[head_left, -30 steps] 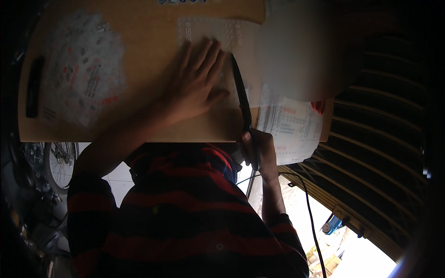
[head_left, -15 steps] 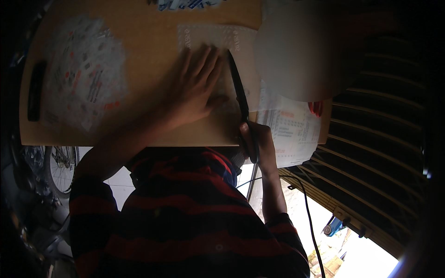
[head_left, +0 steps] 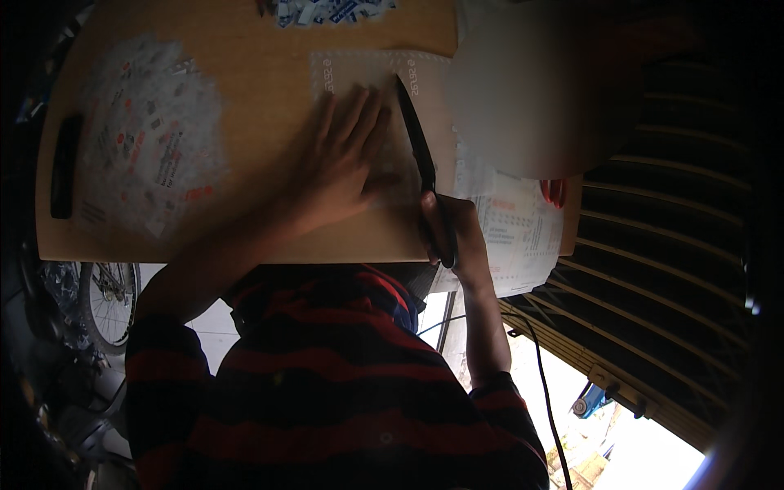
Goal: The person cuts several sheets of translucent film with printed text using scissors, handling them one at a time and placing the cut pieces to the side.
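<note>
My right hand (head_left: 459, 233) is wrapped around the black handle of a long, dark knife (head_left: 415, 135). Its blade points away from me and lies along a translucent plastic sheet (head_left: 359, 67) with printed marks. Flat on that sheet, just left of the blade, rests my left hand (head_left: 347, 159), its fingers stretched out toward the far side. The thumb reaches toward the blade, apart from it. Whether the blade's edge is through the sheet cannot be made out.
On the wooden table (head_left: 261, 90), a pile of printed clear plastic pieces (head_left: 151, 139) lies left. Small blue-and-white pieces (head_left: 335, 10) sit at the far edge. More printed sheets (head_left: 510, 237) and a red object (head_left: 553, 193) are right. A blurred pale round shape (head_left: 523, 90) covers the upper right.
The knife and my right hand have slid slightly away from me along the sheet. My left hand stays pressed in place. The view has shifted a little.
</note>
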{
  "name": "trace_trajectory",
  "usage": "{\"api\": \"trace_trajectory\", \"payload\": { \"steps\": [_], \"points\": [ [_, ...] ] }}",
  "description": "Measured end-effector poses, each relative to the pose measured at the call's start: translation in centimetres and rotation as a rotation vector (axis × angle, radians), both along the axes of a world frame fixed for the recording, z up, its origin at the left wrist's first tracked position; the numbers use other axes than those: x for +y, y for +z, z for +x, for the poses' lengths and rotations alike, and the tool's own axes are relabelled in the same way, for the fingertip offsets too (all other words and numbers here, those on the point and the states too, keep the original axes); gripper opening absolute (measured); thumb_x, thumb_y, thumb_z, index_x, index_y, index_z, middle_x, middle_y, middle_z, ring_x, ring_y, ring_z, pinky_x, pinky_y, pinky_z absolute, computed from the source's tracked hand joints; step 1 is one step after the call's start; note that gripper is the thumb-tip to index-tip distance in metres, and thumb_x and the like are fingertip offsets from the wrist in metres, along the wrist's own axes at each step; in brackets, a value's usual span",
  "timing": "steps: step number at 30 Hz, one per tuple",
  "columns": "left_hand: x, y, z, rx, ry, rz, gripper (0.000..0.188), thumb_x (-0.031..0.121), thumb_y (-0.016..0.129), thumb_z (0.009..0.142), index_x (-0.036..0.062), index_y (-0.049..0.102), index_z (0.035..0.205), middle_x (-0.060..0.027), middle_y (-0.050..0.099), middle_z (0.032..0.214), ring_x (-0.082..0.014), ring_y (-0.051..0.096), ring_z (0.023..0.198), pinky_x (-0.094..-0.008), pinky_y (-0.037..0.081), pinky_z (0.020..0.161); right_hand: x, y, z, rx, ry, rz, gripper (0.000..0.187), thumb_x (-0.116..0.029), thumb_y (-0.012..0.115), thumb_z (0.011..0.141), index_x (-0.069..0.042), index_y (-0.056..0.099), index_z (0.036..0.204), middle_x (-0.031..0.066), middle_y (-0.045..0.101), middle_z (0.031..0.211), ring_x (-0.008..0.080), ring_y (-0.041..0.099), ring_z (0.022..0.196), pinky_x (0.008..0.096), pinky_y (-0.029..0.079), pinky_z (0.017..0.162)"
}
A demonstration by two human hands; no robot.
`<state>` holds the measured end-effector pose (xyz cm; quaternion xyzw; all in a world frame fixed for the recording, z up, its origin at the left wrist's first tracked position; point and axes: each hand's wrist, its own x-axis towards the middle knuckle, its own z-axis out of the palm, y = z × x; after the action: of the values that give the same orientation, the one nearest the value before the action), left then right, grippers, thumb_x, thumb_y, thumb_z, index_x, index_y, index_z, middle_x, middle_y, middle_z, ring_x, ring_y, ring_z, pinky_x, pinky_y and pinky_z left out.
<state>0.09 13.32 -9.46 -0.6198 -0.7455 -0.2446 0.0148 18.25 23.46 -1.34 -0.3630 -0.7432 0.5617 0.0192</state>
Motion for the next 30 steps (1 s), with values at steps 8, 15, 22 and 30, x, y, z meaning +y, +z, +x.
{"api": "trace_trajectory", "payload": {
  "steps": [8, 15, 22, 30],
  "points": [
    [-0.1, 0.0, -0.1, 0.043, 0.007, 0.014, 0.090, 0.055, 0.066, 0.087, -0.0097, 0.044, 0.145, -0.0285, 0.035, 0.156, -0.0421, 0.024, 0.151, -0.0647, 0.015, 0.121, 1.1, 0.0, -1.7, -0.048, 0.006, 0.064, 0.063, -0.054, 0.049, 0.105, -0.005, 0.057, 0.067, 0.0007, 0.051, 0.050, 0.0087, 0.050, 0.039, 0.0241, 0.036, 0.039],
    [-0.2, -0.4, -0.2, 0.008, -0.028, 0.022, 0.084, 0.049, 0.065, 0.089, -0.0098, 0.043, 0.145, -0.0275, 0.032, 0.158, -0.0430, 0.021, 0.152, -0.0648, 0.013, 0.121, 3.1, -0.1, -3.9, 0.006, 0.053, 0.083, 0.068, -0.059, 0.048, 0.103, -0.005, 0.056, 0.063, 0.0013, 0.050, 0.050, 0.0095, 0.050, 0.040, 0.0267, 0.037, 0.041],
    [-0.8, 2.5, -3.3, -0.070, -0.111, -0.087, 0.061, 0.022, 0.069, 0.083, 0.0007, 0.054, 0.138, -0.0202, 0.038, 0.157, -0.0382, 0.020, 0.154, -0.0734, 0.008, 0.118, 3.0, -0.1, -4.0, 0.104, -0.049, 0.087, 0.067, -0.061, 0.048, 0.102, -0.004, 0.056, 0.066, 0.0015, 0.051, 0.052, 0.0093, 0.048, 0.041, 0.0273, 0.037, 0.042],
    [-8.2, 2.2, -2.0, -0.249, 0.004, -0.013, 0.052, 0.015, 0.076, 0.082, 0.0064, 0.059, 0.130, -0.0170, 0.040, 0.157, -0.0390, 0.029, 0.151, -0.0652, 0.010, 0.123, -2.6, -1.5, 6.8, 0.259, 0.067, -0.310, 0.059, -0.059, 0.059, 0.098, 0.000, 0.060, 0.094, 0.0009, 0.056, 0.063, 0.0065, 0.055, 0.052, 0.0233, 0.042, 0.048]
  ]
}}
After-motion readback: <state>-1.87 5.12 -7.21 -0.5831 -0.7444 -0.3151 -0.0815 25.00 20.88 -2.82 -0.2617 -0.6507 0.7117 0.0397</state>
